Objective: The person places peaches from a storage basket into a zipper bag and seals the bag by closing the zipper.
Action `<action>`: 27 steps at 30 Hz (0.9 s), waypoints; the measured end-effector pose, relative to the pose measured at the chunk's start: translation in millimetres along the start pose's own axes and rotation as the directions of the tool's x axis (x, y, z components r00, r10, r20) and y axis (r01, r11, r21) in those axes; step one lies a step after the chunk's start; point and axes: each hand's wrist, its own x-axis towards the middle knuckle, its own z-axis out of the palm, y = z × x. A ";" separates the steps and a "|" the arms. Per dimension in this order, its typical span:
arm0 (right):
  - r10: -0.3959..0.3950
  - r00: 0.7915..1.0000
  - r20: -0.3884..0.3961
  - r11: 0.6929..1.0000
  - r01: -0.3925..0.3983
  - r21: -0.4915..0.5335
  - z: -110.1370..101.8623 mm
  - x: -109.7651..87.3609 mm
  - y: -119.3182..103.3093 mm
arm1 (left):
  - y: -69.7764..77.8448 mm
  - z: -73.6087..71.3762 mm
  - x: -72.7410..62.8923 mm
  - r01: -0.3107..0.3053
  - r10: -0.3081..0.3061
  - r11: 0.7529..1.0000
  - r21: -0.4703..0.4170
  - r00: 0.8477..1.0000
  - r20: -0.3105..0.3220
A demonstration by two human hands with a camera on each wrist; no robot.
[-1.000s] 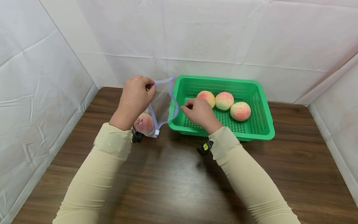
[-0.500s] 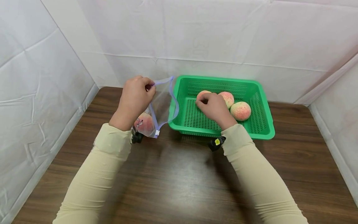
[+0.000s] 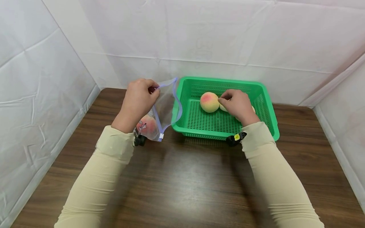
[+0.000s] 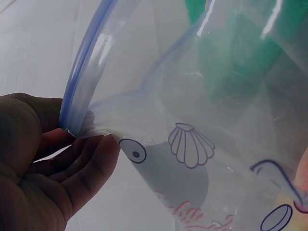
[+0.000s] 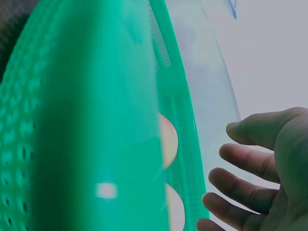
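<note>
My left hand (image 3: pixel 138 99) pinches the purple-edged mouth of a clear zip bag (image 3: pixel 168 101), which stands open. Shell drawings and other prints show on the bag (image 4: pixel 192 149) in the left wrist view, where thumb and fingers grip its rim. Inside the bag lies a pinkish peach (image 3: pixel 147 126), partly covered by the arm. My right hand (image 3: pixel 237 103) is over the green basket (image 3: pixel 205 132), above the right-hand peaches, mostly hiding them. Its fingers (image 5: pixel 243 192) are loosely spread with nothing between them. A yellow-pink peach (image 3: pixel 209 102) lies uncovered in the basket, left of that hand.
The basket stands on a dark wood table (image 3: pixel 185 177), close to the white-sheeted back wall (image 3: pixel 211 38). Another white sheet (image 3: pixel 34 88) hangs along the left side. The basket's near wall (image 5: pixel 106 120) blocks much of the right wrist view.
My right hand has moved rightward across the basket, from beside the bag to above the right-hand peaches, uncovering the left peach. The left hand and bag have stayed almost still.
</note>
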 end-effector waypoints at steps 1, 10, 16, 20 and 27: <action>0.011 1.000 0.004 1.000 -0.011 0.002 -2.8 -0.3 2.8 | 0.3 0.4 -0.1 0.004 -0.004 1.000 -0.007 1.000 0.002; 0.085 0.996 0.041 0.996 -0.083 -0.040 -19.6 0.4 17.1 | 2.1 0.4 -0.9 0.019 -0.019 0.999 -0.025 1.000 0.019; 0.107 0.994 0.037 0.993 -0.105 -0.048 -28.9 2.9 17.7 | 1.3 -0.5 -2.5 0.011 -0.010 0.999 -0.036 1.000 0.016; 0.134 0.990 0.042 0.990 -0.132 -0.053 -37.4 3.5 17.8 | 1.1 -0.6 -3.0 0.012 -0.011 0.999 -0.045 1.000 0.018; 0.167 0.980 0.107 0.983 -0.157 -0.091 -49.5 11.4 21.9 | -0.2 -0.8 -3.6 0.009 -0.008 0.999 -0.050 1.000 0.018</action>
